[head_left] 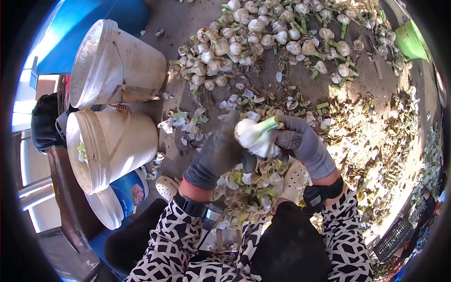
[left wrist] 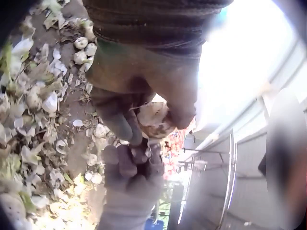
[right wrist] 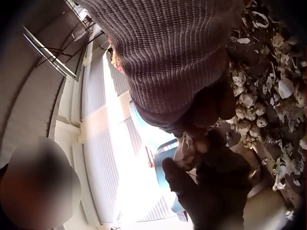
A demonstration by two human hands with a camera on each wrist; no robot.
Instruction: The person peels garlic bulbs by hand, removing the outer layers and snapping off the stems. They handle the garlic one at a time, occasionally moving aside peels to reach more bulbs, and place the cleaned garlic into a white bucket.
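A white garlic bulb (head_left: 253, 136) with a short cut green stem is held up between both gloved hands, in the middle of the head view. My left hand (head_left: 217, 148), in a dark glove with a red-edged cuff, grips the bulb's left side; its fingers are blurred there. In the left wrist view that hand's thumb and fingers curl about the bulb (left wrist: 154, 117). The grey-gloved right hand (head_left: 303, 141) pinches the bulb at the stem side, thumb close under the stem. Seen from the right wrist, the bulb (right wrist: 188, 154) sits between the two gloves, partly hidden.
Many garlic bulbs (head_left: 244, 42) lie heaped on the ground ahead. Loose peelings (head_left: 263, 181) cover the ground beneath my hands, around a light perforated clog (head_left: 295, 181). Two whitish buckets (head_left: 141, 61) lie tipped at the left, near a blue container (head_left: 108, 19). A black crate (head_left: 393, 239) is at lower right.
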